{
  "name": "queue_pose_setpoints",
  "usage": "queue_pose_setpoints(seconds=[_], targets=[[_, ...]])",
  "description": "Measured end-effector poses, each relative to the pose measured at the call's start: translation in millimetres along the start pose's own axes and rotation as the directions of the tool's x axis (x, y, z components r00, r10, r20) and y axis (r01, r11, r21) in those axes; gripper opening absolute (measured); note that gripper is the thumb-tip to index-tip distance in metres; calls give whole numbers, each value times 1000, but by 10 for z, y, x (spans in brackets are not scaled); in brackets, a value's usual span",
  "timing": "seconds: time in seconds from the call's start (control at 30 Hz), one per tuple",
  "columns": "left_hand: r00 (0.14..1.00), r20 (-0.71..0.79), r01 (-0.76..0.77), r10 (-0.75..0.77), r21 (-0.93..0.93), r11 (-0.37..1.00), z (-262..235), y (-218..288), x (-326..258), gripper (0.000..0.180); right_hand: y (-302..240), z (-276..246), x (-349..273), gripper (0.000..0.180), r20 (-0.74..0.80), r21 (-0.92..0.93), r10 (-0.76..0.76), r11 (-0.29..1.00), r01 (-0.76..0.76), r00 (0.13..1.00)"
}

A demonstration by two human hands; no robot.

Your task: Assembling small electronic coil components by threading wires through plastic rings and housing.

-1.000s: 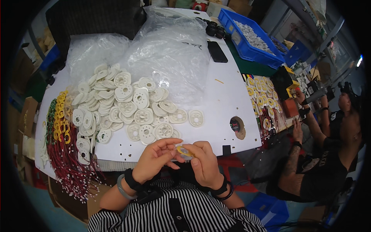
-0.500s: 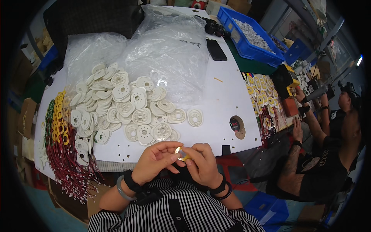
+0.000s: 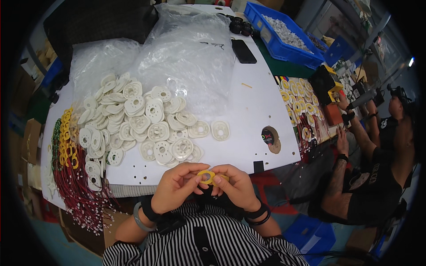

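In front of my body, just off the table's near edge, both hands pinch a small yellow ring [image 3: 205, 171]. My left hand [image 3: 176, 188] grips its left side between thumb and fingers. From the other side my right hand [image 3: 238, 187] is closed at its right edge. A bit of yellow also shows between the right fingers; whether it is a separate piece I cannot tell. Beyond the hands lies a heap of white plastic discs [image 3: 154, 111], rounded and pierced with holes. One white disc [image 3: 220, 131] rests apart at the heap's right.
Left of the heap hang yellow rings [image 3: 67, 153] with dark red wires [image 3: 80, 195]. Clear plastic bags [image 3: 186, 62] cover the back. A phone [image 3: 244, 51], a blue bin [image 3: 279, 48] and a hole [image 3: 271, 139] in the table are rightward. A co-worker [image 3: 377, 177] sits at right.
The ring has turned in my fingers and shows more of its yellow face. My right hand has shifted slightly to the right. The view has moved a little.
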State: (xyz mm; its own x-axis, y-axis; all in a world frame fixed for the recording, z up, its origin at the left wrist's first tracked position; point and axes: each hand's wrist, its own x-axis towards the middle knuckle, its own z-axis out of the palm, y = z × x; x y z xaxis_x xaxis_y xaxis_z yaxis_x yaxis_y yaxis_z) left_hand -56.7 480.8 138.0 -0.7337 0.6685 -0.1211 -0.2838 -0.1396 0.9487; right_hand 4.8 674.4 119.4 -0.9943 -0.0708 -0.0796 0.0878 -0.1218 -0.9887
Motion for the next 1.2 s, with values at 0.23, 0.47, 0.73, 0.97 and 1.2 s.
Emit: queue_pose_setpoints(seconds=[0.23, 0.47, 0.73, 0.97, 1.2], targets=[[1000, 4, -30, 30, 87, 996, -13, 15, -23, 33, 80, 50, -6, 26, -39, -29, -47, 999, 46, 998], [1000, -12, -15, 16, 82, 997, -111, -90, -10, 31, 125, 152, -14, 27, -94, -324, -221, 929, 180, 971], [997, -35, -62, 73, 247, 967, -125, -106, -79, 29, 110, 163, -50, 28, -63, -367, -229, 910, 191, 971], [999, 46, -20, 10, 225, 974, -173, -104, -135, 30, 105, 111, -67, 28, 40, -302, -122, 945, 128, 992], [995, 37, 98, -98, -7, 995, -157, -83, -160, 31, 120, 110, -103, 27, 26, -151, -55, 987, 58, 998]])
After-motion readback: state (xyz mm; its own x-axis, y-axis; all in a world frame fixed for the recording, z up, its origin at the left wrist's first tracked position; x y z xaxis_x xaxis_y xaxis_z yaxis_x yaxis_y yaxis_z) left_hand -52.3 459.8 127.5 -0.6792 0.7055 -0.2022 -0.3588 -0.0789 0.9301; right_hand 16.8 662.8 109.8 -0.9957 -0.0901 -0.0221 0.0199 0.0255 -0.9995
